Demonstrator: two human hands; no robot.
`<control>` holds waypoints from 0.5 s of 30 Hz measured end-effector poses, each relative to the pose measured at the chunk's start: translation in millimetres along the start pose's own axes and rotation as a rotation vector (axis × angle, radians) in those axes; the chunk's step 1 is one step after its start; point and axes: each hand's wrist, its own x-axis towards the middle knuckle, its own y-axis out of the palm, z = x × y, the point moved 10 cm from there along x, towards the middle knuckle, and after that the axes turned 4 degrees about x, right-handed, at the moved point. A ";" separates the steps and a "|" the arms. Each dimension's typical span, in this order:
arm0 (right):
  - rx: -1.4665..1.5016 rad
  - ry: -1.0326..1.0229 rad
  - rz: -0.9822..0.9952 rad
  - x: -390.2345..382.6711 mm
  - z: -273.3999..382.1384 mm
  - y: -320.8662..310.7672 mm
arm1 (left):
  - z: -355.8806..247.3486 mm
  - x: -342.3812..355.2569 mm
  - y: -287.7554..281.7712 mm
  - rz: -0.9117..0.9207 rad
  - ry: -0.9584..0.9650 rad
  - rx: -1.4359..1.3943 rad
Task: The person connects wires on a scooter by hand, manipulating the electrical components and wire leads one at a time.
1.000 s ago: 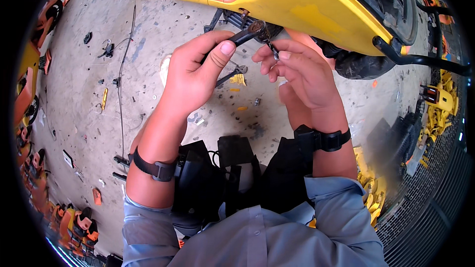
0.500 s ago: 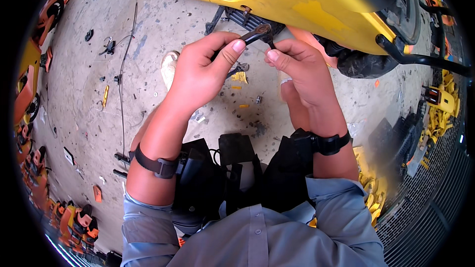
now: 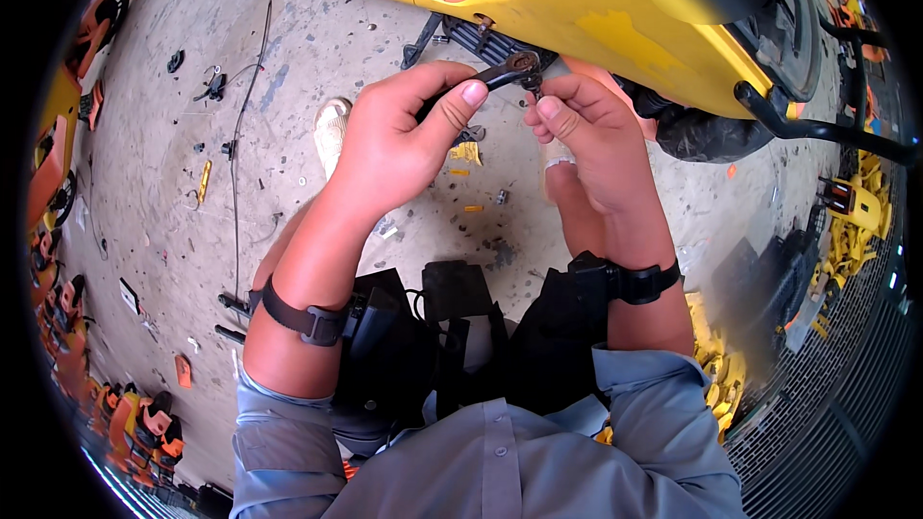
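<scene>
A dark ratchet wrench [image 3: 496,73] slants up to the right, its handle wrapped in the closed fingers of my left hand [image 3: 399,139]. The wrench's rounded head points toward my right hand [image 3: 594,139]. Thumb and fingers of that hand are pinched on a small dark metal piece [image 3: 531,83] just beneath the head; its exact kind is too small to tell. Both hands are raised over the floor, just short of a yellow and orange machine body [image 3: 567,10]. A dark ribbed step [image 3: 486,40] shows below its edge.
Small parts and yellow scraps [image 3: 466,152] lie scattered on the concrete floor [image 3: 288,135]. A black cable [image 3: 236,163] runs along the left. Yellow parts [image 3: 719,365] are piled at the right, and a black bar [image 3: 827,125] juts out from the machine.
The wrench head has turned to show more of its face. My right fingers have shifted slightly on the small piece beneath it, and the left hand keeps its grip.
</scene>
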 end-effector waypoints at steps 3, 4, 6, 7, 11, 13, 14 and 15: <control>0.019 -0.035 -0.044 -0.7 0.8 2.5 | 2.1 -0.3 1.8 0.006 0.001 0.005; 0.052 -0.011 -0.044 -1.2 1.4 5.2 | 1.7 0.0 1.7 0.010 0.008 0.013; 0.128 0.089 -0.023 -2.9 1.5 11.0 | 1.1 -0.3 0.3 0.006 0.014 0.018; 0.170 0.165 -0.001 -4.7 2.0 13.5 | 0.5 -0.7 -1.4 -0.002 0.013 0.015; 0.077 0.175 0.077 -5.7 -2.1 7.6 | -0.3 -0.9 -2.0 -0.002 0.000 0.019; -0.024 0.088 0.022 -4.8 2.9 6.8 | 0.0 -1.1 -1.7 0.004 0.005 0.034; -0.075 0.044 -0.005 -4.6 5.8 6.0 | 0.5 -1.2 -1.3 0.007 0.008 0.042; -0.075 0.055 -0.009 -4.3 3.0 5.1 | -0.1 -1.1 -0.9 0.001 0.024 0.044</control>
